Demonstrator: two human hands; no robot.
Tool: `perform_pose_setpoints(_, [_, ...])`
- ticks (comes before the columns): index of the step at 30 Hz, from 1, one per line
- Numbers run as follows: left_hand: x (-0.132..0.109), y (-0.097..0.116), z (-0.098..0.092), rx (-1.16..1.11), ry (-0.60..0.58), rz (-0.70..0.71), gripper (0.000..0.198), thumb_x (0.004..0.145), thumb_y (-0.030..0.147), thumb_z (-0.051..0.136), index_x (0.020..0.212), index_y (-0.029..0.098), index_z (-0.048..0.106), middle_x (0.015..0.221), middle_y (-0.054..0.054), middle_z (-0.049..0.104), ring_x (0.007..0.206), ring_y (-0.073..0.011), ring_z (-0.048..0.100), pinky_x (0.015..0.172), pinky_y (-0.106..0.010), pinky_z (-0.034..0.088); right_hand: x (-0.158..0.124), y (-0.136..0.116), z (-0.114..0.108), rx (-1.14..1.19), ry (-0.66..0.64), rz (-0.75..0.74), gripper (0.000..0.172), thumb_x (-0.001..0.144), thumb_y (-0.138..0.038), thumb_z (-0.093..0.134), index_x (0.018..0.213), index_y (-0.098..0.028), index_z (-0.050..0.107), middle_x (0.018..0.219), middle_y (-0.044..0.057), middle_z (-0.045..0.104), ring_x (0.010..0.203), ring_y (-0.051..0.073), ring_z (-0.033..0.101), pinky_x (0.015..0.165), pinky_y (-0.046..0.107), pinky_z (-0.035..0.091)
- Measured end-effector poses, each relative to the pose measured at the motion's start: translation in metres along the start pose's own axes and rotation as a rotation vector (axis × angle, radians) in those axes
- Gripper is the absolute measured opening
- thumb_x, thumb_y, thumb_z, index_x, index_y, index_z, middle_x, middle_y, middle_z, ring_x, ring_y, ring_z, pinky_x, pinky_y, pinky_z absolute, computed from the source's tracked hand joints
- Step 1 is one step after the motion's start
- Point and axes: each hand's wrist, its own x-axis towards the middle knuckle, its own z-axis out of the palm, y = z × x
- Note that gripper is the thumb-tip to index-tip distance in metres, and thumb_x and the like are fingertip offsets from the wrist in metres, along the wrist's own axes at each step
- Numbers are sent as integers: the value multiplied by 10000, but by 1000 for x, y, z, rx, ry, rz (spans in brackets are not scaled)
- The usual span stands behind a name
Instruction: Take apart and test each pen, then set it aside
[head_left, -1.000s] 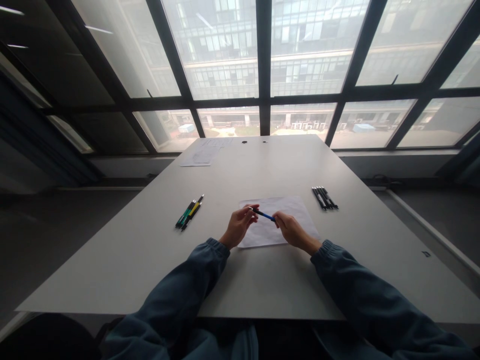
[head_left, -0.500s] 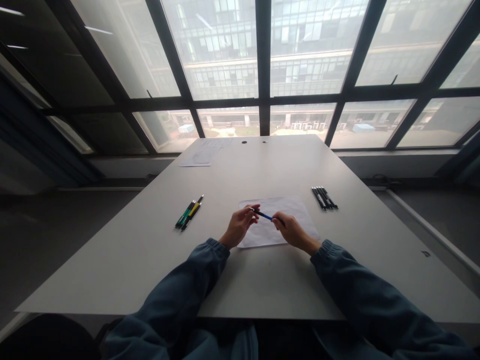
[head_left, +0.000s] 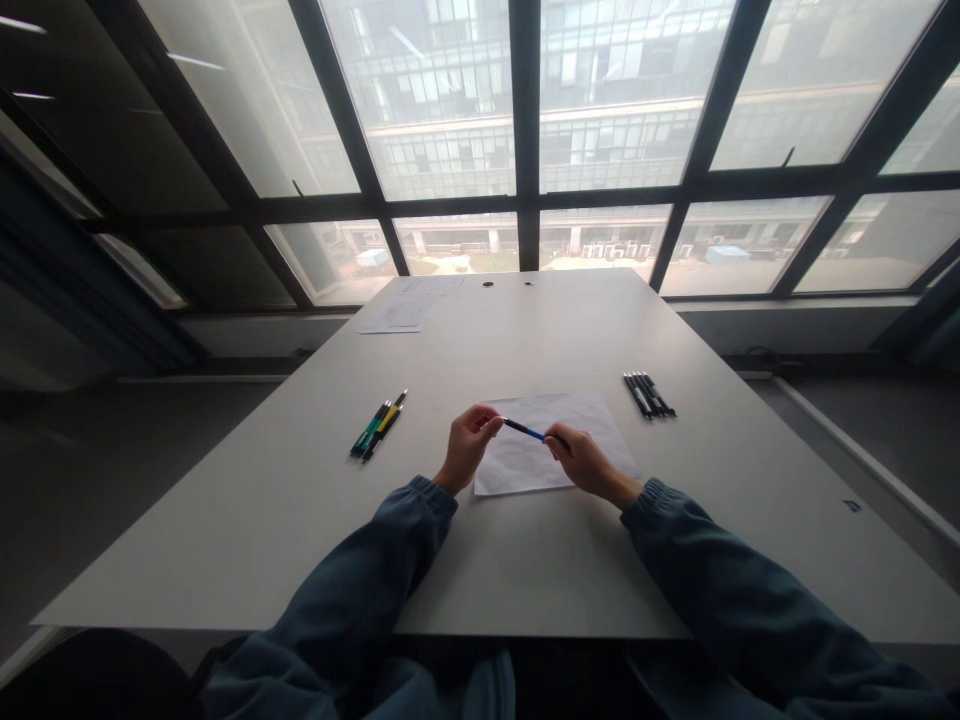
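A pen (head_left: 523, 429) with a blue and black barrel is held at a slant over a white sheet of paper (head_left: 540, 475). My right hand (head_left: 589, 460) is closed around its right end, which the fingers hide. At the other end, my left hand (head_left: 469, 445) is closed in a pinch, thumb and fingertips meeting at the pen's tip. Whether a small part sits between those fingertips is too small to tell. Both hands are just above the paper.
Left of the paper lie several green, yellow and black pens (head_left: 379, 428). Several black pens (head_left: 649, 396) lie side by side to the right. Printed sheets (head_left: 401, 312) rest at the table's far left. Large windows (head_left: 450, 100) stand beyond the white table (head_left: 247, 540).
My left hand has shifted slightly left along the pen to its very end, and its fingers have drawn together. My right hand and the pen have barely moved.
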Motion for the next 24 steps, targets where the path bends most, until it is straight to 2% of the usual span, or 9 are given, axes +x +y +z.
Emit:
perform_pose_setpoints(5, [-2, 4, 2, 32, -47, 33, 231, 805, 356, 730, 892, 148, 680, 788, -23, 600, 673, -109, 502, 619, -233, 422, 0, 0, -1, 3, 1, 1, 217, 961, -312, 462, 814, -191, 566, 643, -29, 539, 571, 118, 441, 576, 246, 338])
perform_pose_setpoints(8, [-2, 6, 0, 7, -79, 48, 331, 794, 360, 742, 1053, 167, 671, 985, -70, 623, 739, -118, 537, 641, -236, 451, 0, 0, -1, -1, 4, 3, 216, 960, -310, 464, 809, -191, 563, 640, -30, 531, 572, 119, 444, 575, 246, 341])
perform_pose_setpoints(10, [-1, 6, -1, 15, -75, 52, 418, 781, 361, 756, 1139, 183, 636, 1026, -74, 614, 757, -117, 546, 635, -225, 450, 0, 1, -1, -4, 4, 4, 213, 960, -309, 466, 809, -192, 561, 639, -30, 527, 572, 119, 444, 575, 246, 342])
perform_pose_setpoints(12, [0, 6, -4, 64, -48, 45, 396, 778, 377, 755, 1098, 174, 640, 937, -53, 615, 735, -116, 541, 609, -212, 432, 0, 2, -1, -5, 5, 4, 209, 960, -310, 469, 814, -193, 562, 640, -30, 528, 573, 120, 445, 575, 247, 343])
perform_pose_setpoints(14, [1, 5, -6, 138, -26, 42, 308, 788, 392, 741, 968, 156, 660, 834, -34, 608, 711, -119, 531, 591, -209, 411, 0, 3, -1, -7, 6, 6, 207, 960, -312, 472, 818, -194, 564, 639, -30, 527, 573, 121, 444, 572, 247, 341])
perform_pose_setpoints(18, [2, 3, -7, 218, -34, 71, 250, 804, 386, 723, 796, 148, 650, 773, -24, 604, 703, -127, 520, 586, -219, 400, -1, 2, -1, -13, 0, 1, 205, 961, -309, 475, 818, -193, 566, 636, -34, 523, 574, 118, 437, 571, 245, 336])
perform_pose_setpoints(24, [1, 4, -5, 196, -52, 98, 236, 798, 377, 730, 792, 154, 653, 814, -34, 609, 750, -141, 539, 607, -225, 419, -1, 3, -1, -16, 1, -2, 203, 957, -309, 479, 820, -194, 574, 637, -31, 532, 573, 120, 441, 570, 245, 336])
